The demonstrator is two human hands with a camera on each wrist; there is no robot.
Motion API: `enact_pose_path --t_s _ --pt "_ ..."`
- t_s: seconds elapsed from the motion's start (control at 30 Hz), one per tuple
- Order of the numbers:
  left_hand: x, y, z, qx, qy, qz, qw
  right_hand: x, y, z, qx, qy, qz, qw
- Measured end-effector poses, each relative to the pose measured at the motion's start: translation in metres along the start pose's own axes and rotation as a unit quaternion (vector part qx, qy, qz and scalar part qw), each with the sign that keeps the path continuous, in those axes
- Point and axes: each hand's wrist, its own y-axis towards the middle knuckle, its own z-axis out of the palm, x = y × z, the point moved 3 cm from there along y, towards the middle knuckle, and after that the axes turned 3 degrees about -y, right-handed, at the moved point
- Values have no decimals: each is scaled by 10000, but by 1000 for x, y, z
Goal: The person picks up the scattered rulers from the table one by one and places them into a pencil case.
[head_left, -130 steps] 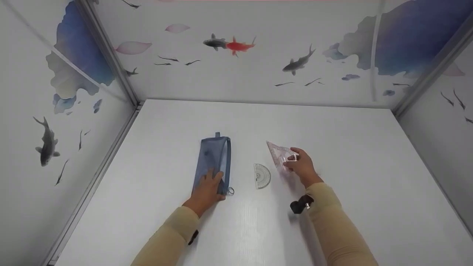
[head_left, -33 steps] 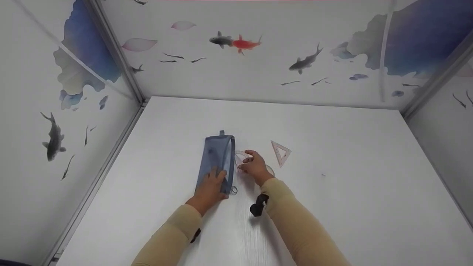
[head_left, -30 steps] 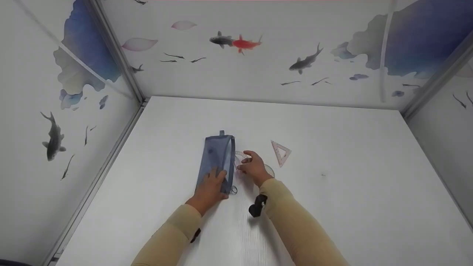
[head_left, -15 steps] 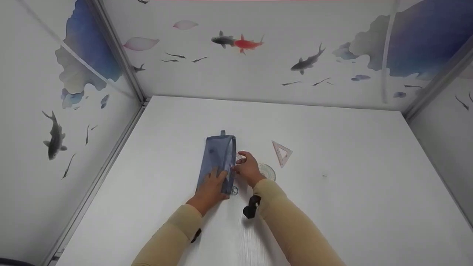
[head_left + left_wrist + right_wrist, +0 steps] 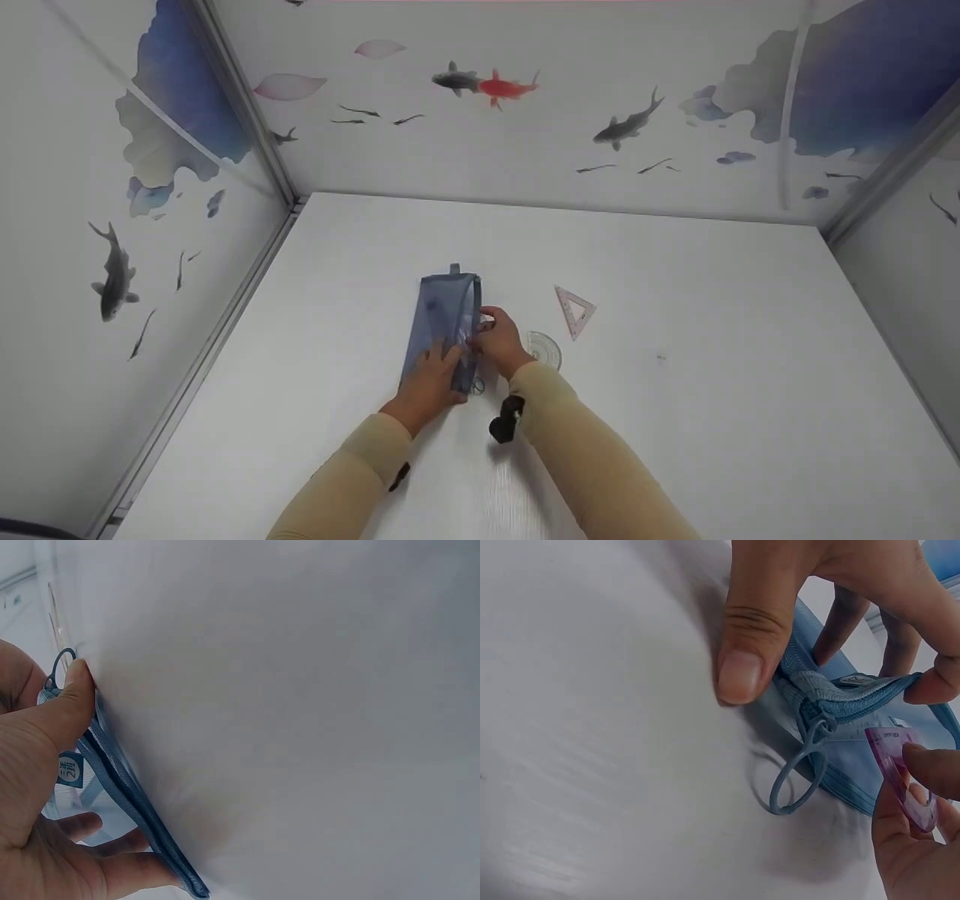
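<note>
A blue mesh pencil case [image 5: 441, 315] lies on the white table, its zip side parted toward the right. My left hand [image 5: 426, 384] grips its near part; in the right wrist view that hand's fingers lift the zip edge, near the zip's pull ring [image 5: 799, 780]. My right hand [image 5: 504, 343] pinches a clear pink-edged ruler [image 5: 900, 765] at the case's opening. In the head view the fingers and mesh mostly hide this ruler. Right of that hand a clear protractor [image 5: 552, 352] lies flat, partly behind the wrist. A pink triangular set square [image 5: 564, 305] lies farther back.
A small clear scrap [image 5: 661, 357] lies on the table [image 5: 712, 420] to the right. Fish-patterned panels [image 5: 510, 150] close off the back and both sides. A black wrist camera [image 5: 504, 421] hangs under the right sleeve.
My right hand has moved left from the table's right part, bringing the pink-edged ruler to the pencil case's opening. The set square now lies on the table. My left hand stays on the case.
</note>
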Motion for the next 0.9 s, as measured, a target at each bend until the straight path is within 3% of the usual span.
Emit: enact_pose_path --t_s 0.37,0.9 --pt "-1 0 -2 98 -39 -112 9999 3 -1 2 60 -101 71 9999" --pt "-1 1 -2 -13 100 107 9999 3 -2 9 314 -207 -64 9993"
